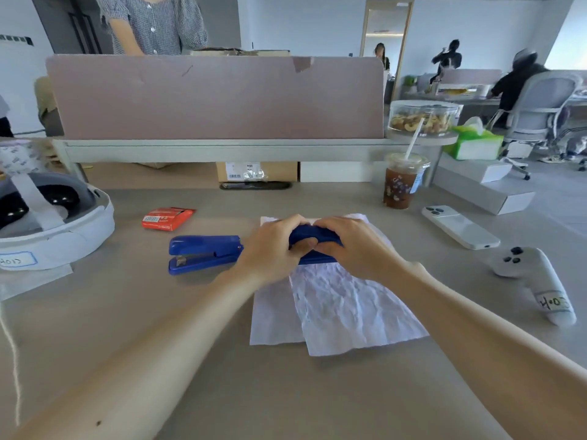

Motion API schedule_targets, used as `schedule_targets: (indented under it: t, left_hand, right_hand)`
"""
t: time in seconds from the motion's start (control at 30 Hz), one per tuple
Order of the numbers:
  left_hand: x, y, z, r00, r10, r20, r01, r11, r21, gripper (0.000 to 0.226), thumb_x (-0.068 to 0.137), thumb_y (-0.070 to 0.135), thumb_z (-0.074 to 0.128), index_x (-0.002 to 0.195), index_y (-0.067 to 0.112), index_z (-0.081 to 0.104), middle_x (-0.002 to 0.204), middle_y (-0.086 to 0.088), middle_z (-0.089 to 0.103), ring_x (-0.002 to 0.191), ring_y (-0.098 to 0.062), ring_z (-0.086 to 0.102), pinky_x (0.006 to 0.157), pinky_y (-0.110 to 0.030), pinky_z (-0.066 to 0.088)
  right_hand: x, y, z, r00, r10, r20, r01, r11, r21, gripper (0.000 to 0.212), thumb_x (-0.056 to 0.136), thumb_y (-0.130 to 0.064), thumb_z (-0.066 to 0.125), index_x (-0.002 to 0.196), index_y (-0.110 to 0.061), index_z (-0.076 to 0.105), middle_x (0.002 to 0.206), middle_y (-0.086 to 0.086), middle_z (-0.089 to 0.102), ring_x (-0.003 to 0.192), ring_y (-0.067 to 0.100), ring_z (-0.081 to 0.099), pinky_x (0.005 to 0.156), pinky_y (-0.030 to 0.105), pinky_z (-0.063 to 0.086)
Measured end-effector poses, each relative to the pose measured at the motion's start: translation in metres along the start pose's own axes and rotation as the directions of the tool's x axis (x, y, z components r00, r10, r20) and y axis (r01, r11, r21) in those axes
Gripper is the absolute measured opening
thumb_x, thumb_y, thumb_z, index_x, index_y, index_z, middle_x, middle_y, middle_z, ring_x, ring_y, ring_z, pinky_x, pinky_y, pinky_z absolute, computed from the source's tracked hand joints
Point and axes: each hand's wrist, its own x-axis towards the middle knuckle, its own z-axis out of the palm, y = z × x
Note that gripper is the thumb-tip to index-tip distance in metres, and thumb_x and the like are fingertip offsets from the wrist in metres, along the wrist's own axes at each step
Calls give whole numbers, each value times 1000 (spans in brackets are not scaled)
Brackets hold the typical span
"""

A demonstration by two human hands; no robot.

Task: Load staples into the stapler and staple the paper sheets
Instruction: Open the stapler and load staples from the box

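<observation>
Two crumpled white paper sheets (336,309) lie overlapped in the middle of the desk. Over their far end, both hands press on a blue stapler (317,238). My left hand (273,249) grips it from the left and my right hand (352,246) from the right, thumbs meeting at its near side. The stapler's base sits on the paper; its mouth is hidden by my fingers. A second blue stapler (203,254) lies just left of my left hand, mouth pointing left and slightly agape. An orange staple box (166,219) lies behind it.
A white headset (54,223) sits at the left edge. On the right are an iced coffee cup (401,182), a white phone (460,227) and a white controller (536,281). A pink divider panel (216,96) closes the desk's far side.
</observation>
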Motion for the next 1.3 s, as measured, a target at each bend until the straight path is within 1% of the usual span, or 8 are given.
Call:
schedule_targets:
  t: [0.2,0.4,0.5,0.6,0.8,0.97,1.1,1.3]
  left_hand:
    - [1,-16,21,998,-40,39,45,987,-152,19,87,29,70,102,23,60,78,15,60,66,0,56,62,-15,42]
    - [1,-25,19,989,-38,143,60,987,-150,56,65,43,84,113,26,60,94,10,68,78,-8,65,69,-27,54]
    - [3,-26,20,988,-58,145,84,980,-178,59,64,40,86,116,29,61,98,9,70,83,-12,67,74,-35,57]
    - [4,-27,20,983,-71,167,102,978,-184,58,63,40,86,115,31,61,99,8,70,85,-13,67,76,-40,57]
    - [6,-23,18,972,-137,189,163,978,-127,54,64,43,85,112,32,63,80,10,65,70,-3,60,69,-27,52]
    - [5,-18,16,965,-177,194,199,975,-99,59,65,41,86,117,33,61,80,11,63,75,-3,59,72,-18,48]
    - [4,-17,14,963,-175,206,202,972,-120,58,66,38,86,118,32,61,83,7,66,80,-5,61,72,-17,49]
    - [3,-21,13,966,-171,196,197,972,-125,57,64,37,88,116,31,64,83,6,66,79,-5,60,72,-14,46]
  right_hand:
    - [-4,25,18,999,27,27,-28,999,44,12,90,-26,56,100,-24,62,86,-6,62,78,18,55,72,39,49]
    - [-3,29,16,999,-11,36,8,997,79,14,89,-29,59,102,-24,64,86,-6,64,78,15,56,70,34,47]
    - [0,22,22,999,-52,10,51,995,89,25,88,-44,50,104,-30,62,90,-8,62,82,15,57,74,42,50]
    - [3,21,25,998,-60,-2,60,994,95,24,91,-38,54,106,-23,65,91,-4,61,82,19,57,76,45,49]
    - [4,21,14,992,32,-119,-3,971,241,8,92,-21,60,98,-19,64,83,-6,63,76,3,54,67,17,41]
    - [-1,27,2,976,143,-165,-61,904,422,15,94,-21,59,109,-20,63,85,-4,63,74,10,55,69,17,44]
    - [-6,39,-10,969,156,-190,-39,861,506,12,95,-20,58,94,-32,59,80,-5,61,76,22,59,76,41,52]
    - [-20,68,-31,954,205,-220,-24,781,625,16,88,-6,64,92,-22,62,76,-14,61,71,3,57,72,19,48]
